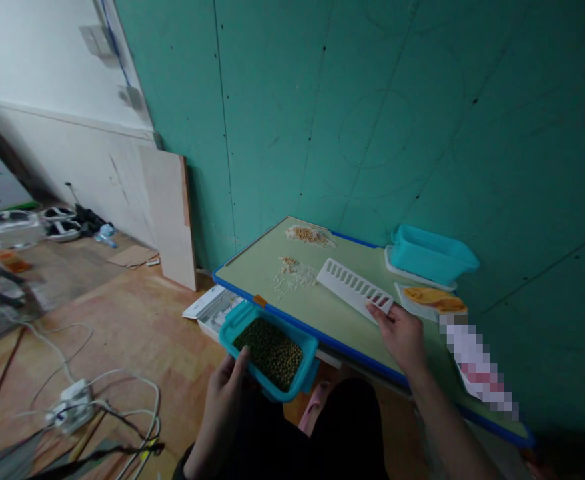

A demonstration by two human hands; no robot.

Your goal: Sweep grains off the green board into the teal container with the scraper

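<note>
My left hand (225, 393) grips the near corner of a turquoise tub (237, 319) filled with green beans (271, 352), held just off the near edge of the green table (342, 313). My right hand (402, 333) rests on the table, its fingers closed on the near end of a white slotted tray (353, 287) that lies flat. Small heaps of pale grains (294, 275) and yellow beans (308, 234) lie on the table's far left.
A turquoise box (430, 257) on a white lid stands at the back right, with a tray of yellow pieces (435, 300) beside it. A white carton (208, 308) lies on the floor under the table. Cables and a power strip (70, 407) cover the floor at left.
</note>
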